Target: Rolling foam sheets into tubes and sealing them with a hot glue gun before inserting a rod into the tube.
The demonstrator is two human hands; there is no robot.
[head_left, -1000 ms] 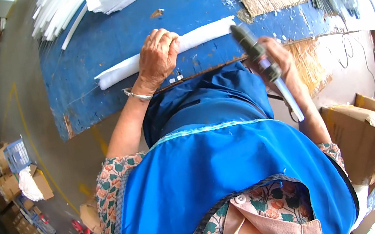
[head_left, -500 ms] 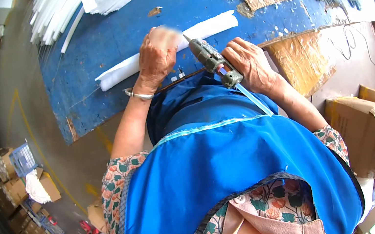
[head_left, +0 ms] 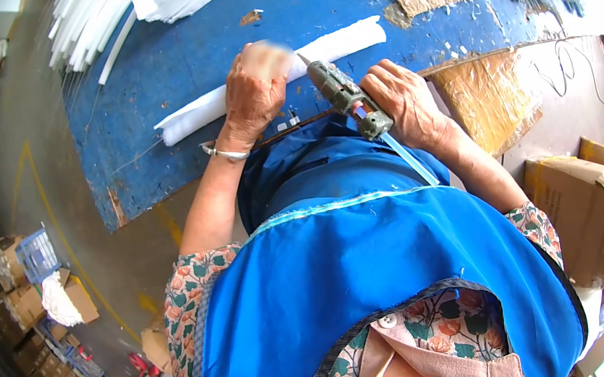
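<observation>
As the right hand [head_left: 404,103], gripping the glue gun [head_left: 340,94], swings its nozzle in, the left hand [head_left: 254,93] pins the white foam strip [head_left: 275,77] near the worktop [head_left: 149,134] front edge.

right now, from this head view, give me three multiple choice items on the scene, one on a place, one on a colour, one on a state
1. Where does the left hand rest?
A. on the white foam strip
B. on a cardboard box
C. in the apron's lap

2. What colour is the table top?
A. green
B. blue
C. red

3. How is the glue gun held?
A. lying loose on the table
B. hanging from a hook
C. gripped in the right hand, nozzle toward the strip

Answers: 1 A, the palm and fingers press on the strip. 2 B, the worn surface is blue all over. 3 C, the fingers wrap its handle and the tip points at the foam.
</observation>
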